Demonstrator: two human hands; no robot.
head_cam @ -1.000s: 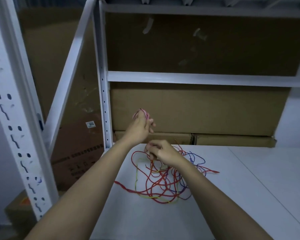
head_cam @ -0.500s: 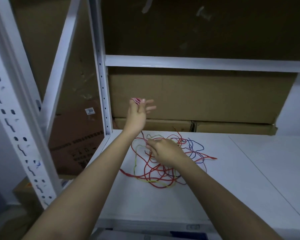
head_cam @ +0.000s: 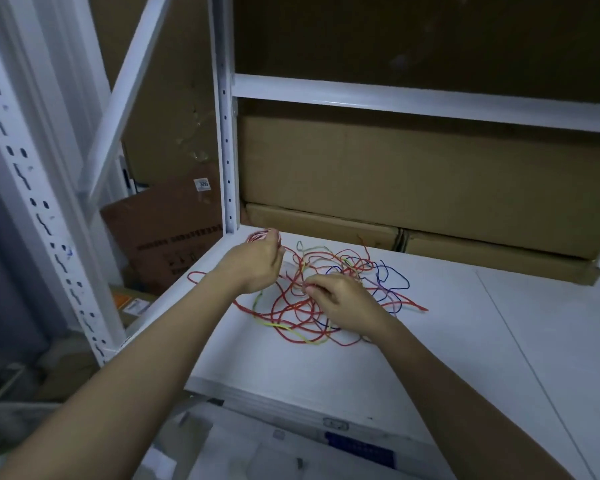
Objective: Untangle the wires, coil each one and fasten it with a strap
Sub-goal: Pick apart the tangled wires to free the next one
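Note:
A tangle of thin wires, mostly red with yellow-green, blue and purple strands, lies on the white shelf board. My left hand hovers low at the tangle's left edge and grips a small coil of red wire wound around its fingers. My right hand rests over the middle of the tangle and pinches a red strand between thumb and fingertips. No strap is visible.
A white perforated rack post stands just behind my left hand. Flat cardboard boxes line the back of the shelf. Another post and a brown box sit at the left, beyond the shelf edge.
My left hand has come down from its raised position to the shelf with the red coil. My right hand stays on the tangle. The camera has tilted downward.

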